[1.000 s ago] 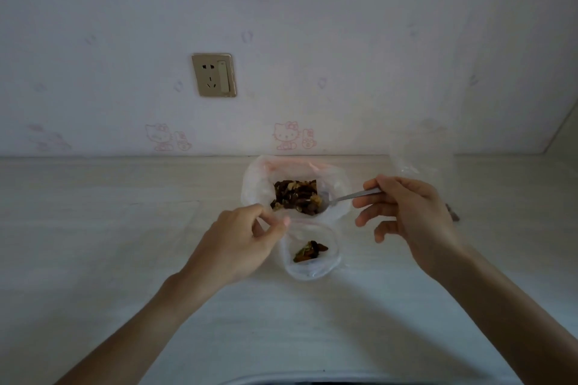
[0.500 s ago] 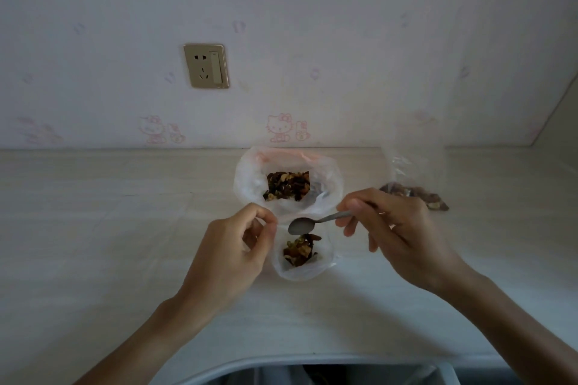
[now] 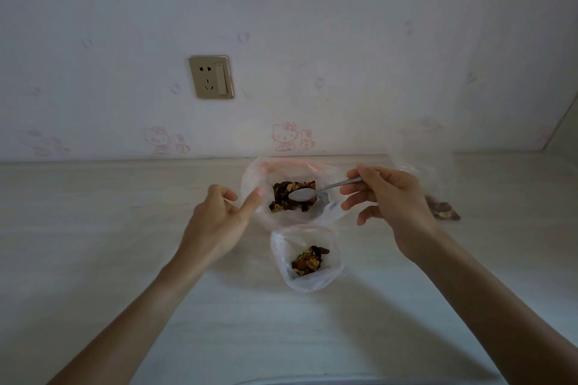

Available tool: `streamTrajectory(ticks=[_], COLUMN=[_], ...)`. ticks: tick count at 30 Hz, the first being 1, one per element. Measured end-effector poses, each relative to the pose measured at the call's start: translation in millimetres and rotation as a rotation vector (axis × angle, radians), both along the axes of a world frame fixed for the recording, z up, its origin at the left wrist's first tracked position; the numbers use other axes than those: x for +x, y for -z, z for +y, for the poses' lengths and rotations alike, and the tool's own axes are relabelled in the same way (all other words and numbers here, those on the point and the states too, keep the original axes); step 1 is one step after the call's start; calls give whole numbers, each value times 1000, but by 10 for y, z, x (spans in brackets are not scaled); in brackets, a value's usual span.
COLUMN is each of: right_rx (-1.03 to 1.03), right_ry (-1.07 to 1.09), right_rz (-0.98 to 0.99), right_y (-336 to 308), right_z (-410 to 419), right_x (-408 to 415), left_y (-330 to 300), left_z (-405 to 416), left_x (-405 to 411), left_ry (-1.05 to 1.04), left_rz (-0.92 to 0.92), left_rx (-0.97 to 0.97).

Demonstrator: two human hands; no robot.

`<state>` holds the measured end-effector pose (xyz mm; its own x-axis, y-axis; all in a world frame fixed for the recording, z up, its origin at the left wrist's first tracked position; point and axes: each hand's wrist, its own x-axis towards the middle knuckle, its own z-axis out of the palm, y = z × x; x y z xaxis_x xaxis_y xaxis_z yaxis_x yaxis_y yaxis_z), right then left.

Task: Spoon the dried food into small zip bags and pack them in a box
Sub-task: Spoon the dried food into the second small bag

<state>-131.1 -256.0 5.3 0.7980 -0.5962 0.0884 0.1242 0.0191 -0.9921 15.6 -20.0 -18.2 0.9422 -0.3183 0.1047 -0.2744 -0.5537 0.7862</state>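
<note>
Landmark: big bag (image 3: pixel 325 212), clear plastic, mouth open, lying on the pale counter (image 3: pixel 109 228) close to the wall.

Dried food (image 3: pixel 289 198) sits in a dark heap in the middle of the big bag. Spoon (image 3: pixel 302 195) bowl rests on or just over that heap, looks empty, handle running out to the right.

Right hand (image 3: pixel 394 197), right of the big bag, pinches the spoon handle between thumb and forefinger; other fingers loosely curled below it.

Left hand (image 3: pixel 219 216), left of the big bag, holds nothing; forefinger stretched out toward the bag's left rim, touching it or nearly so, hard to tell through the plastic. Remaining fingers half bent.

Small bag (image 3: pixel 308 278), just in front of the big bag, open at the top, a small clump of food inside, neither hand on it.

Another clear bag (image 3: pixel 438 184) well to the right of the big bag, behind the right hand, some food at its bottom.

Wall socket (image 3: pixel 211 76) above and left of the big bag
</note>
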Motion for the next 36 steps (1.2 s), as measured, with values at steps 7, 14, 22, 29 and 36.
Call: streamTrajectory(ticks=[7,14,22,29,36], right_rx=[-207,-193,21,137,293], right_ry=[-82,-181,-128,-30,-75], right_rz=[123,160,162,135,116], right_y=[48,175,293,342,386], right_z=[-97,30,160,191,187], right_x=[167,339,423,492,510], left_y=[137,277,278,260,246], left_z=[-144,-134,-164,-230,-206], left_x=[68,46,19,-16,-14], left_ry=[163,197,211,211,226], left_rz=[48,0,146,250,286], left_rx=[24,-40,-286,-414,-454])
